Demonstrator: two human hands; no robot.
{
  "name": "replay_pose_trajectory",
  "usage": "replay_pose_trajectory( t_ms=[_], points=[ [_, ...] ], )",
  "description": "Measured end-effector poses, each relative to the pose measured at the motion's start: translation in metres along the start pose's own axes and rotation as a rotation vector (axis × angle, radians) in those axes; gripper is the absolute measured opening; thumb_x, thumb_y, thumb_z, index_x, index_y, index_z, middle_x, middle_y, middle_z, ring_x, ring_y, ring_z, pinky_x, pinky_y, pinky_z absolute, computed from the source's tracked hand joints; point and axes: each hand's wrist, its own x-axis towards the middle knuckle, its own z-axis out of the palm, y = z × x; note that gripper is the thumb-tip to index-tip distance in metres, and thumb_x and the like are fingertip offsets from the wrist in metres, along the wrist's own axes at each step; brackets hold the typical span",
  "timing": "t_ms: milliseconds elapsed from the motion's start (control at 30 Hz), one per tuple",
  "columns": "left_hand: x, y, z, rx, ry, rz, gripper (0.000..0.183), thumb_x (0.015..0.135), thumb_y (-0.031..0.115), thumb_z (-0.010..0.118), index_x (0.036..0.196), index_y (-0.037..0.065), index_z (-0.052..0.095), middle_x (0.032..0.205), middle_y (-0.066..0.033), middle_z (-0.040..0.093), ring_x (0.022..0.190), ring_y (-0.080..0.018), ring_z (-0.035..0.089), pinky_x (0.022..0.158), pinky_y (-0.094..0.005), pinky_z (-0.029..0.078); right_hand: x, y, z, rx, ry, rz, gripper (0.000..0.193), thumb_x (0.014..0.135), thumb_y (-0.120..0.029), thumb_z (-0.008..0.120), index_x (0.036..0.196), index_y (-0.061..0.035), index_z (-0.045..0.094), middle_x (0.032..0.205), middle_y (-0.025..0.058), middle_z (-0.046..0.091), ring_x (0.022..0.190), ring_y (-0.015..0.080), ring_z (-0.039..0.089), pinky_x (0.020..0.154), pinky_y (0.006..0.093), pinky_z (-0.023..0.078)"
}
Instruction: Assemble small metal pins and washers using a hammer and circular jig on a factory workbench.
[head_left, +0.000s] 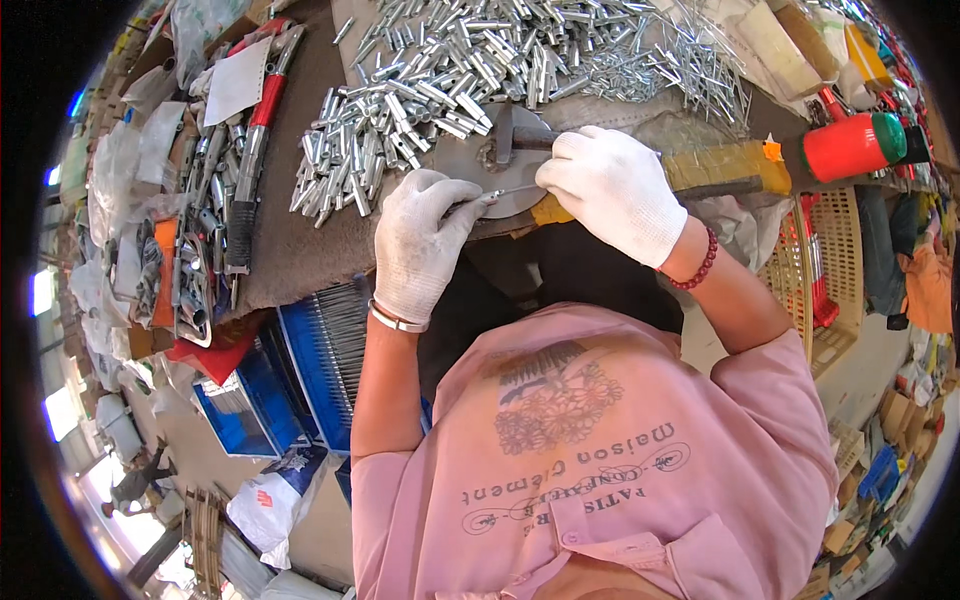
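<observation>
My left hand [422, 238], in a white knit glove, is closed with thumb and forefinger pinching a small silvery metal piece [490, 198]. From the gloved fingers of my right hand [612, 188], also closed, a thin metal pin [520, 189] points left, its tip at or very near that small piece; I cannot tell whether it has gone inside. Both hands are over the near edge of a round grey metal plate [455, 155], with an upright dark metal bar [503, 135] on it. Beyond lies a heap of short metal tubes [400, 110].
Thin pins [700, 65] lie heaped at the far right of the bench. A red and green cylinder [850, 148] sits right of a yellow-taped bar [725, 168]. Metal tools [245, 190] crowd the left side. Blue bins [325, 340] of rods stand below, and a yellow crate [835, 270] at right.
</observation>
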Motion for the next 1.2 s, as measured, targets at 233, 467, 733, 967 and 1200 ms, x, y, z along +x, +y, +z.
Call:
replay_pose_trajectory(
  t_ms=[233, 467, 733, 967, 1200],
  points=[
    [-0.001, 0.000, 0.001, 0.018, -0.014, 0.017, 0.011, 0.083, 0.008, 0.081, 0.094, 0.007, 0.078, 0.090, -0.0101, 0.068, 0.085, -0.0302, 0.068, 0.074, -0.0395, 0.054, -0.002, 0.005, 0.006, 0.012, 0.008, -0.045, 0.005, 0.083, -0.011, 0.071, 0.088, -0.0132, 0.071, 0.092, 0.0042, 0.061, 0.091, 0.0261, 0.065, 0.079, 0.0396, 0.055],
    [-0.002, -0.004, 0.008, 0.062, 0.023, 0.063, 0.011, 0.082, 0.006, 0.081, 0.093, 0.008, 0.078, 0.090, -0.0108, 0.068, 0.084, -0.0305, 0.068, 0.073, -0.0388, 0.053, 0.010, 0.006, 0.011, 0.058, 0.029, -0.060, 0.009, 0.081, -0.009, 0.069, 0.087, -0.0147, 0.071, 0.090, 0.0035, 0.060, 0.088, 0.0263, 0.063, 0.077, 0.0397, 0.054],
    [-0.007, 0.010, 0.000, 0.116, 0.026, 0.073, 0.015, 0.080, 0.004, 0.082, 0.093, 0.008, 0.077, 0.091, -0.0108, 0.067, 0.084, -0.0309, 0.067, 0.073, -0.0400, 0.053, -0.015, 0.050, -0.013, -0.072, 0.247, 0.252, 0.007, 0.085, -0.014, 0.076, 0.092, -0.0130, 0.075, 0.090, 0.0061, 0.069, 0.085, 0.0290, 0.069, 0.074, 0.0387, 0.057],
    [-0.002, 0.006, 0.005, 0.099, 0.028, 0.101, 0.015, 0.080, 0.004, 0.082, 0.094, 0.009, 0.077, 0.092, -0.0105, 0.066, 0.084, -0.0310, 0.066, 0.073, -0.0404, 0.053, -0.006, 0.095, -0.003, -0.267, -0.007, 0.456, 0.007, 0.089, -0.020, 0.075, 0.092, -0.0133, 0.075, 0.092, 0.0065, 0.069, 0.086, 0.0299, 0.071, 0.075, 0.0405, 0.057],
    [-0.005, 0.000, -0.010, 0.100, 0.008, 0.130, 0.019, 0.080, -0.002, 0.075, 0.094, 0.010, 0.078, 0.088, -0.0108, 0.068, 0.087, -0.0310, 0.066, 0.077, -0.0410, 0.053, 0.033, 0.083, -0.003, -0.301, -0.212, 0.504, 0.009, 0.089, -0.020, 0.070, 0.088, -0.0111, 0.071, 0.093, 0.0106, 0.069, 0.089, 0.0345, 0.071, 0.076, 0.0456, 0.058]
  ],
)
